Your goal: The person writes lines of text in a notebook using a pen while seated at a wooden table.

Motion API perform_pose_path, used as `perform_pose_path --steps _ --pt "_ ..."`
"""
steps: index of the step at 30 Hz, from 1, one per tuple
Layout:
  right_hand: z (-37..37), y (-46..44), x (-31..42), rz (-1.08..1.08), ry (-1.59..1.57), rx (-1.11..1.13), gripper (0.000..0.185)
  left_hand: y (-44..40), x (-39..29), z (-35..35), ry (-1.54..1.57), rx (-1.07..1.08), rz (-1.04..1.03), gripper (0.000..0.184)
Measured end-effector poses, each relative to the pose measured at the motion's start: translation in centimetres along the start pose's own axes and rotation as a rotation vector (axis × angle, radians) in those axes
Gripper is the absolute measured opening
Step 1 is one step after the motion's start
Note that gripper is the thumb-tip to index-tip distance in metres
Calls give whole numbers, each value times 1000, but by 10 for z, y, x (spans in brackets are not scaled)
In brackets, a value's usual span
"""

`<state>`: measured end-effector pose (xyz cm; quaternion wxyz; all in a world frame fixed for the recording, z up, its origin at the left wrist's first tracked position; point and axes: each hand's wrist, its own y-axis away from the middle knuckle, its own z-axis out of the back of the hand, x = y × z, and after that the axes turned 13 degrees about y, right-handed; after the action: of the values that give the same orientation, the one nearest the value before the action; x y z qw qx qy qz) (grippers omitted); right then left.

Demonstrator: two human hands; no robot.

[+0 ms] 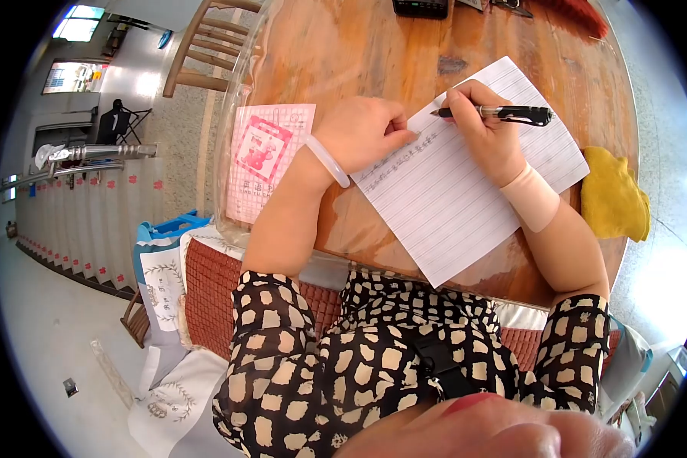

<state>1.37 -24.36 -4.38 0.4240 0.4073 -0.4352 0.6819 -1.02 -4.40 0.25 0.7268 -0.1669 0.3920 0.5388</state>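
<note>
Writing looks to be the step in hand. The right hand (485, 136) pinches a pen (525, 114) in bent fingers, its tip by the far left edge of the lined sheet (466, 198) on the table (343, 46). The left hand (359, 136), half-curled, seemingly gripping nothing, rests at that edge; another stroke would call for steady paper.

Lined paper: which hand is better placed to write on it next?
Probably the right hand: it grips the black pen, tip near the written characters. The left hand holds no pen; its thumb lies by the edge of the lined paper.
</note>
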Motion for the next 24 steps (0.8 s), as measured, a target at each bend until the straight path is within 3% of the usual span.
perform_pose_path --steps 6,15,18,24 --pt "1 -1 3 -45 -43 -21 18 4 3 -7 -55 -107 -55 24" --pt "6 -1 0 -79 -44 42 18 -1 10 -16 70 -28 -147 23" --pt "6 0 -1 -72 -55 34 18 2 9 -14 67 -109 -131 23" --pt "8 0 1 -86 16 9 18 -2 15 -6 57 -71 -48 24"
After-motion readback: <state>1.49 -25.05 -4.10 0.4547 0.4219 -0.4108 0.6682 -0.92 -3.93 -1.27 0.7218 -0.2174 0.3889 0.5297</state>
